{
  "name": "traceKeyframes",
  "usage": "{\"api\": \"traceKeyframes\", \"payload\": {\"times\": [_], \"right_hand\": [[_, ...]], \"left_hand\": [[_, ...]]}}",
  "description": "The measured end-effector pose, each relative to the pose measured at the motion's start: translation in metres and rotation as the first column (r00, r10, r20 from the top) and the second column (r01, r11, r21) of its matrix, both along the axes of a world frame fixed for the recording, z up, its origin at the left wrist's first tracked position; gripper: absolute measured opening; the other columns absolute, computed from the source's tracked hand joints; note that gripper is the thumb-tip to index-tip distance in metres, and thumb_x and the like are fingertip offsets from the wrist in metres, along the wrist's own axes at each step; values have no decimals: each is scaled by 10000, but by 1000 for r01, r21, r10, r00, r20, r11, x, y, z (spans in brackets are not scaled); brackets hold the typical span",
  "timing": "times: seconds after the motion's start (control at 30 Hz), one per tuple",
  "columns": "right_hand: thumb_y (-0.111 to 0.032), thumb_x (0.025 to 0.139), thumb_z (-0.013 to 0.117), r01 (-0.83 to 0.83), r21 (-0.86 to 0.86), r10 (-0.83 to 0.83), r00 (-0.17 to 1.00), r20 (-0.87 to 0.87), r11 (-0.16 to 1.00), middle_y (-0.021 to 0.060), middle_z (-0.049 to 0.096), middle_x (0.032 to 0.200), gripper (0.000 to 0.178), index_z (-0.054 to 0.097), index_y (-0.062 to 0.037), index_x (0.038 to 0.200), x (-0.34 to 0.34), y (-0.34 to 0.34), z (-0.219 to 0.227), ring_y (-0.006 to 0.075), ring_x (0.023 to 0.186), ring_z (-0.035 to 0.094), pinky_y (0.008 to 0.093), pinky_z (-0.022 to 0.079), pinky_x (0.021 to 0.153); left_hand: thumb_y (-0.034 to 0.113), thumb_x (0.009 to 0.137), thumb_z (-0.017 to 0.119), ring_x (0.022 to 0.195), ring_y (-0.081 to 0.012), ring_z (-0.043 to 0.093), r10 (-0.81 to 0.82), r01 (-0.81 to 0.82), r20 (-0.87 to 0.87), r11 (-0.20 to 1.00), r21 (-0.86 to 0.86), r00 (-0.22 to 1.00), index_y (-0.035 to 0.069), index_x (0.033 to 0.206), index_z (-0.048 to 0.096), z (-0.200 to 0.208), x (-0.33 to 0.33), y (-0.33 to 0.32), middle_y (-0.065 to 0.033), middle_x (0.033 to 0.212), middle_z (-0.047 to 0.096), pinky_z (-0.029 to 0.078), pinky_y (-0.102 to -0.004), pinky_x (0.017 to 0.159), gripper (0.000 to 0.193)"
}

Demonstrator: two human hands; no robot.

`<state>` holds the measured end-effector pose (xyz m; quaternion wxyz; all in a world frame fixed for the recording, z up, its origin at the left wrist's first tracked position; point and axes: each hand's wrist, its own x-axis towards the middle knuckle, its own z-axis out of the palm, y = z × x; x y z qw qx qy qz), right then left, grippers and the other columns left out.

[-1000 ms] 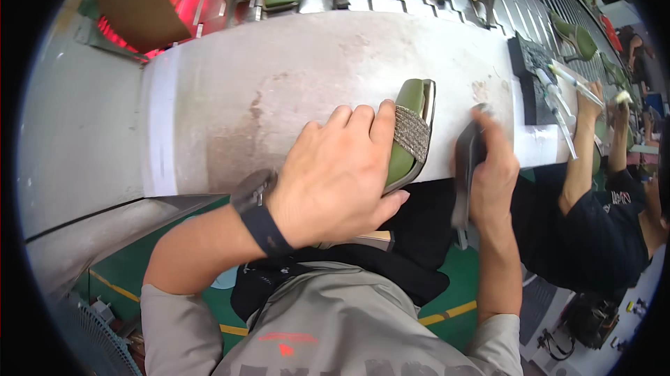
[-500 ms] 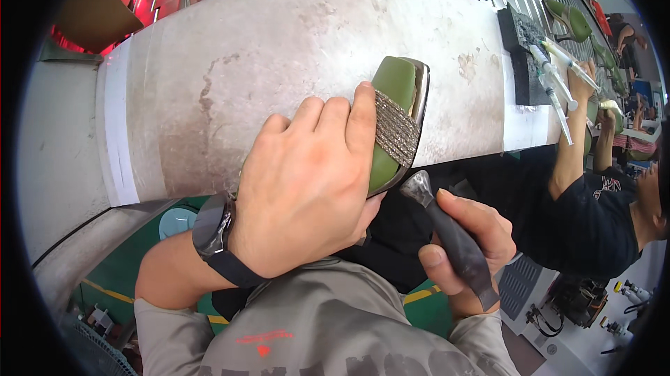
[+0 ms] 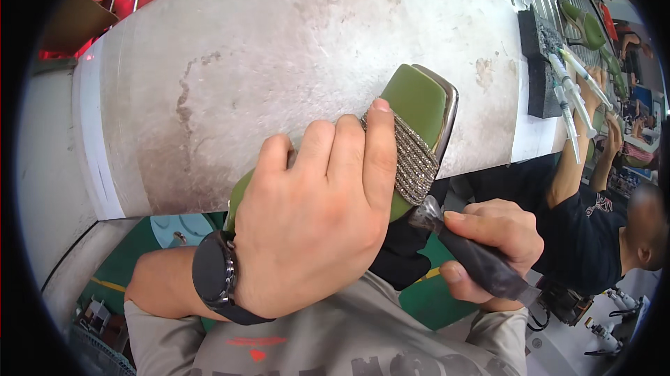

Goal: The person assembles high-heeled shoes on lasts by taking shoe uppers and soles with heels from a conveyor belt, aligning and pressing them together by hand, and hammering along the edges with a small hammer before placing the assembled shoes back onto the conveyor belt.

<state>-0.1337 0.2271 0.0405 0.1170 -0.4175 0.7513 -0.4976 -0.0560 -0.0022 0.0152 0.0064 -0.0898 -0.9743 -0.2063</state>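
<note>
My left hand [image 3: 317, 212], with a black watch [image 3: 211, 270] on its wrist, lies over a green square-toed shoe [image 3: 417, 100] and grips it. A glittering strap [image 3: 415, 163] of fine rows crosses the shoe's front, and my index fingertip rests near its upper edge. Most of the shoe's rear is hidden under the hand. In my right hand [image 3: 513, 229] is a short tool [image 3: 481, 261] with a dark wrapped handle and a rounded metal head. That head is at the shoe's lower right edge, just below the strap; whether they touch, I cannot tell.
The shoe lies at the near edge of a stained pale work surface [image 3: 279, 41]. At the right stands a dark block [image 3: 541, 62] with several syringes [image 3: 572, 93]. Beyond runs a slatted conveyor with more green shoes [image 3: 586, 26]. A co-worker in a dark shirt [image 3: 579, 236] sits at the right.
The tool's head has come up against or close to the shoe's side edge below the strap. The shoe appears slightly turned, its toe further right. My left hand keeps its grip.
</note>
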Motion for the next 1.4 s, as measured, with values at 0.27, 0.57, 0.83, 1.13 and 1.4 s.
{"api": "traceKeyframes", "payload": {"times": [0.27, 0.57, 0.83, 1.13, 1.4], "right_hand": [[-82, 768, 862, 30, -45, -33, 996, -81, 999, 95, 636, 638, 430, 733, 89, 1141, 11, -6, -12, 203, 477, 607, 307, 463, 466], [-80, 800, 854, 149, -147, -182, 953, -241, 978, 81, 596, 626, 458, 699, 118, 1182, 47, 1, -35, 187, 478, 561, 294, 424, 465], [-20, 797, 837, 85, -77, -100, 971, -216, 993, 62, 559, 624, 475, 662, 112, 1219, 39, -12, -23, 182, 468, 528, 314, 389, 445], [-60, 802, 847, 176, -74, -187, 964, -187, 982, 122, 650, 686, 464, 673, 127, 1190, 53, -15, -20, 205, 515, 609, 300, 478, 491], [-168, 823, 879, 415, -22, -415, 910, -1, 910, 125, 783, 856, 449, 745, 66, 1181, 59, -21, -15, 120, 636, 697, 237, 538, 610]], "left_hand": [[198, 694, 877, 1076, -399, 627, -28, 12, 81, 981, 192, 996, -170, 1474, 424, 6, -8, -15, -248, 1217, 615, 526, -457, 866, 975], [189, 719, 878, 1079, -412, 636, -18, 21, -16, 982, 189, 1000, -132, 1482, 436, 1, -4, -16, -246, 1206, 625, 549, -464, 869, 939], [175, 693, 880, 1063, -404, 639, -5, -2, 27, 971, 240, 1000, -143, 1464, 447, 5, -6, -14, -238, 1178, 627, 537, -465, 844, 940], [212, 670, 919, 1073, -395, 641, -3, -5, 34, 969, 248, 999, -142, 1464, 449, -1, -6, -21, -233, 1187, 629, 545, -458, 864, 988], [229, 720, 910, 1054, -401, 644, 32, -26, -17, 962, 273, 999, -140, 1460, 457, 1, -12, -17, -235, 1171, 632, 549, -466, 863, 943]]}}
